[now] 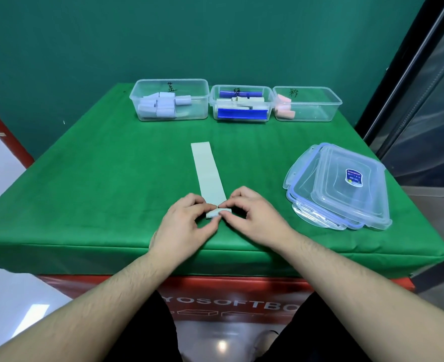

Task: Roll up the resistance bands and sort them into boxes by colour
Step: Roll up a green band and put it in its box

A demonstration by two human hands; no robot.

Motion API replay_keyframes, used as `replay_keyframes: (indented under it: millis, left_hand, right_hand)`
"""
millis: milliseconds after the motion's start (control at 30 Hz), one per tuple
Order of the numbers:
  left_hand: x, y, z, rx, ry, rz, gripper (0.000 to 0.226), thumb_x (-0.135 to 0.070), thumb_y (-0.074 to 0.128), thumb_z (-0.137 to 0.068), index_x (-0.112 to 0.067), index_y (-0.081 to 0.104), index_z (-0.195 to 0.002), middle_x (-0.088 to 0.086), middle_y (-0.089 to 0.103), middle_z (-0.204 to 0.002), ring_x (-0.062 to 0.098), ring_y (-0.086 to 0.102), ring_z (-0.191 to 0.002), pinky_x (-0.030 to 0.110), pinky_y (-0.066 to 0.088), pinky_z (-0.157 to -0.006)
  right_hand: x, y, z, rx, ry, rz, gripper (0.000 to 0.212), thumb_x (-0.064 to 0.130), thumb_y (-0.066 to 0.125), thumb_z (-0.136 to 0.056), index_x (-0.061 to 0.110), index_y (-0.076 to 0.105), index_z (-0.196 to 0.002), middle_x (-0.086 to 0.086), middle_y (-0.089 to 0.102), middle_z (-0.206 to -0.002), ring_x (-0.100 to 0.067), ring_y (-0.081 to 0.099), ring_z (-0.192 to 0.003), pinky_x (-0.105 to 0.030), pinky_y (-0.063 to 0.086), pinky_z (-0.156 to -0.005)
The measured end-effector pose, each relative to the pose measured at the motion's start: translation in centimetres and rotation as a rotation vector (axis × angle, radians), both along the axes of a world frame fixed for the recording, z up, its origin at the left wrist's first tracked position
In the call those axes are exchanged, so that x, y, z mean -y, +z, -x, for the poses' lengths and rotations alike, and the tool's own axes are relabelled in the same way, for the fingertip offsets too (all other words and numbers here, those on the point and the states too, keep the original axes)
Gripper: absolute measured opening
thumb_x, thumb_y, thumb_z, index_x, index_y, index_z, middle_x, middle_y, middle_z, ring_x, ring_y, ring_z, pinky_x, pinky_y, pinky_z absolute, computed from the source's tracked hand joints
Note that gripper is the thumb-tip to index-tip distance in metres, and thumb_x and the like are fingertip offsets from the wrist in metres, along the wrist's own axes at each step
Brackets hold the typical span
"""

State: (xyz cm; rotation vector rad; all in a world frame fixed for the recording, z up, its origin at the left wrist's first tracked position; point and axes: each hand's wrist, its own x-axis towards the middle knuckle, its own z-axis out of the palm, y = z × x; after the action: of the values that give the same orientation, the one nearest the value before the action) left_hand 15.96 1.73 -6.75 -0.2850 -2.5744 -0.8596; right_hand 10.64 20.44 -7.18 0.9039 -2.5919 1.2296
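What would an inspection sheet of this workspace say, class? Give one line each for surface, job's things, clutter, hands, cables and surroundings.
Surface: green cloth covering the table.
Job's things: pale green band lying flat, near end rolled; left box with pale blue rolls; middle box with pale green rolls and blue pieces; right box with pink rolls.
Clutter: stacked clear lids at right.
Hands: left hand and right hand pinch the roll.
Cables: nothing seen.
Surroundings: teal wall; red cylinder at left.

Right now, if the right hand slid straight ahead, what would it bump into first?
The right hand pinches the pale green band. Straight ahead lies bare green cloth, then probably the middle box; depth is uncertain.
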Motion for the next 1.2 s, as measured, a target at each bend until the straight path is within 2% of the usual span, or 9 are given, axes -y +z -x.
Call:
replay_keyframes:
  millis: [167,333,433,567,633,800,933,1067,1200]
  left_hand:
    - [0.0,-0.05,0.06,0.012,-0.011,0.053,0.04,-0.043,0.051,-0.086,-0.016,0.075,-0.104,-0.006,0.06,-0.092,0.015,0.058,-0.085,0.031,0.048,-0.081]
    - [0.1,0.04,0.12,0.01,-0.02,0.035,0.031,-0.036,0.054,-0.09,-0.018,0.074,-0.104,-0.007,0.056,-0.093,0.012,0.055,-0.083,0.025,0.043,-0.078]
    - [0.25,0.09,-0.05,0.013,-0.032,0.017,0.032,-0.037,0.051,-0.092,-0.019,0.074,-0.105,-0.007,0.056,-0.093,0.012,0.055,-0.084,0.025,0.042,-0.079]
    - [0.2,0.15,-0.27,0.015,-0.052,0.024,0.033,-0.038,0.047,-0.091,-0.02,0.068,-0.109,-0.007,0.06,-0.094,0.017,0.058,-0.089,0.036,0.048,-0.084]
    - [0.17,0.09,-0.22,0.003,-0.044,0.037,0.026,-0.036,0.047,-0.091,-0.02,0.064,-0.103,-0.008,0.058,-0.091,0.018,0.056,-0.086,0.04,0.048,-0.082]
    - [0.11,-0.01,-0.05,-0.035,-0.047,0.007,0.019,-0.034,0.059,-0.085,-0.018,0.064,-0.095,-0.007,0.057,-0.093,0.014,0.057,-0.086,0.031,0.047,-0.08]
    - [0.25,-0.34,0.14,-0.044,-0.068,0.029,0.018,-0.031,0.057,-0.087,-0.02,0.064,-0.099,-0.008,0.059,-0.093,0.017,0.058,-0.085,0.039,0.05,-0.08]
    - [0.4,-0.38,0.07,-0.042,-0.069,0.002,0.02,-0.032,0.055,-0.091,-0.019,0.065,-0.102,-0.008,0.061,-0.094,0.018,0.058,-0.087,0.04,0.049,-0.082]
    - [0.41,-0.27,-0.17,-0.032,-0.076,0.015,0.023,-0.036,0.051,-0.092,-0.021,0.063,-0.106,-0.008,0.063,-0.093,0.017,0.057,-0.088,0.041,0.048,-0.082]
  right_hand:
    - [0.04,0.14,-0.33,-0.065,-0.015,-0.066,0.036,0.046,0.06,-0.087,0.022,0.073,-0.111,0.008,0.055,-0.098,-0.013,0.052,-0.093,-0.029,0.045,-0.086]
    - [-0.18,0.26,-0.17,-0.09,0.016,-0.021,0.018,0.029,0.067,-0.088,0.024,0.071,-0.105,0.011,0.061,-0.098,-0.014,0.054,-0.093,-0.034,0.046,-0.086]
    - [-0.16,0.09,-0.19,-0.096,0.011,-0.007,0.016,0.031,0.066,-0.09,0.024,0.073,-0.102,0.011,0.064,-0.093,-0.012,0.053,-0.089,-0.033,0.046,-0.084]
    - [-0.12,-0.02,-0.29,-0.094,-0.002,-0.001,0.016,0.031,0.066,-0.089,0.023,0.073,-0.101,0.01,0.063,-0.092,-0.013,0.052,-0.088,-0.034,0.046,-0.084]
    - [-0.08,0.05,-0.34,-0.086,-0.009,-0.026,0.019,0.035,0.063,-0.09,0.025,0.073,-0.102,0.01,0.06,-0.094,-0.014,0.051,-0.09,-0.034,0.046,-0.084]
    - [-0.01,0.29,-0.44,-0.091,-0.022,-0.092,0.027,0.04,0.056,-0.092,0.024,0.072,-0.107,0.008,0.055,-0.099,-0.015,0.049,-0.092,-0.037,0.045,-0.087]
    - [0.02,0.46,-0.53,-0.08,-0.026,-0.101,0.033,0.045,0.052,-0.091,0.026,0.072,-0.109,0.01,0.056,-0.099,-0.014,0.049,-0.092,-0.035,0.045,-0.087]
    - [-0.19,0.48,-0.44,-0.078,0.009,-0.025,0.02,0.028,0.066,-0.089,0.028,0.07,-0.108,0.013,0.061,-0.099,-0.013,0.054,-0.093,-0.034,0.046,-0.087]
    - [-0.17,0.6,-0.65,-0.067,-0.002,0.0,0.02,0.024,0.066,-0.087,0.028,0.068,-0.107,0.014,0.064,-0.093,-0.012,0.054,-0.09,-0.034,0.047,-0.084]
